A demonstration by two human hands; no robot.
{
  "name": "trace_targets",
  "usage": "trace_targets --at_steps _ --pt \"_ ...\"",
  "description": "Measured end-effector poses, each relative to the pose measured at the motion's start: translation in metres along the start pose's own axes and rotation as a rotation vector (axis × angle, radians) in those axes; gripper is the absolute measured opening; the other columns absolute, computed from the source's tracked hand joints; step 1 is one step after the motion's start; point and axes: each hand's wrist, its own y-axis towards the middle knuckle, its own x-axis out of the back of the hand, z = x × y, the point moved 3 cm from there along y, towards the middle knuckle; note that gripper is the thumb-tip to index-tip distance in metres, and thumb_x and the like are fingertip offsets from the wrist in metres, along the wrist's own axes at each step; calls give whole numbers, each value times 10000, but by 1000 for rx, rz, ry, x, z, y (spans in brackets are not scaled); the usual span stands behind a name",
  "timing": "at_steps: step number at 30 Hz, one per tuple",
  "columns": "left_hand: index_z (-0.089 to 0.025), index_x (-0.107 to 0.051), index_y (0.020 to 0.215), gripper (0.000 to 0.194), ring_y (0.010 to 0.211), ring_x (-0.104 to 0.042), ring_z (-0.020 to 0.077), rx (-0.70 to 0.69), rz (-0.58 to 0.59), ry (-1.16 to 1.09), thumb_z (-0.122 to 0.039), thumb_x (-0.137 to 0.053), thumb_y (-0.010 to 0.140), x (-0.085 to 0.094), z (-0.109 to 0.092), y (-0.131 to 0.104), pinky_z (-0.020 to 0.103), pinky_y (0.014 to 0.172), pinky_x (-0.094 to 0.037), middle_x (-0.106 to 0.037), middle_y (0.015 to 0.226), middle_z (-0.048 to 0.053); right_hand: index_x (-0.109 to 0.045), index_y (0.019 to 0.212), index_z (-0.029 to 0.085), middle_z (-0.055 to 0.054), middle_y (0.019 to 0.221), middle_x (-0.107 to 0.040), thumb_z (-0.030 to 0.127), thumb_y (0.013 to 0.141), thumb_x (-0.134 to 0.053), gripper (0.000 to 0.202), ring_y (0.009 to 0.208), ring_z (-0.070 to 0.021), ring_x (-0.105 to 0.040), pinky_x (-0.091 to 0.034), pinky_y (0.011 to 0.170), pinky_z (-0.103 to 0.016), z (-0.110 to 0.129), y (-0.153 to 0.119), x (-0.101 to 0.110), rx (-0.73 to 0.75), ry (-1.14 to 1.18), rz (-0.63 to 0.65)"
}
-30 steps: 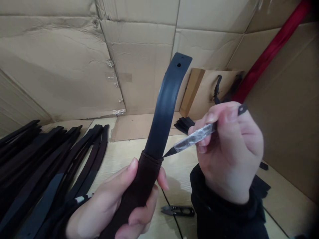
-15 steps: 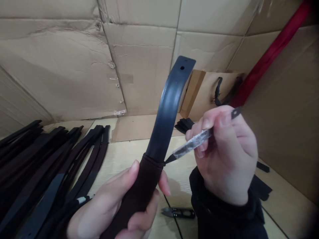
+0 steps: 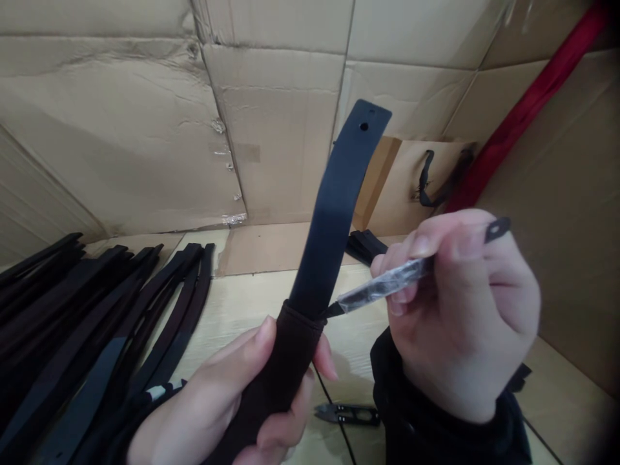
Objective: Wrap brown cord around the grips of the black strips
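"What could go wrong?"

"My left hand (image 3: 203, 387) is wrapped around the brown sleeve (image 3: 276, 374) on the black curved strip (image 3: 329, 223), tilted above the table (image 3: 227, 300); my right hand (image 3: 465, 316) pinches the plastic-wrapped pointed tool (image 3: 382, 284), tip at the sleeve's mouth. Should that tip slip, I could tear the hem or prick my left fingertip (image 3: 326, 359)."

"And the count?"

"One held strip, one sleeve on it, one tool, one pair of thread snips (image 3: 332, 413), one paper bag (image 3: 404, 184); the heaped strips (image 3: 87, 310) overlap too much to count."

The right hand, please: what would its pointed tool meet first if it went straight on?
Most likely the rim of the brown sleeve around the black strip; the tip of the tool looks right at it, though depth is unclear.
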Motion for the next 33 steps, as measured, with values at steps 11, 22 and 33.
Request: trace_targets --at_steps 11,22,33 --pt "-195 -600 1013 483 387 -299 27 -22 -76 131 -560 -298 916 4 3 2 144 376 -236 -428 580 -49 -578 689 193 64 478 -450 292 883 -570 218 424 -41 -377 -299 365 -155 -8 4 4 -283 -22 4" --pt "-195 -605 1019 483 391 -301 30 -21 -75 119 -547 -288 923 5 4 -1 147 375 -234 -432 586 -46 -561 686 181 68 475 -426 298 890 -557 236 418 -32 -351 -276 349 -107 -12 5 1 -344 22 28" --pt "-188 -603 1014 509 388 -299 34 -16 -93 106 -531 -236 937 5 5 2 159 376 -221 -425 574 -45 -558 689 174 68 472 -416 298 884 -568 231 414 -34 -339 -270 352 -122 -14 5 -1 -392 57 45"
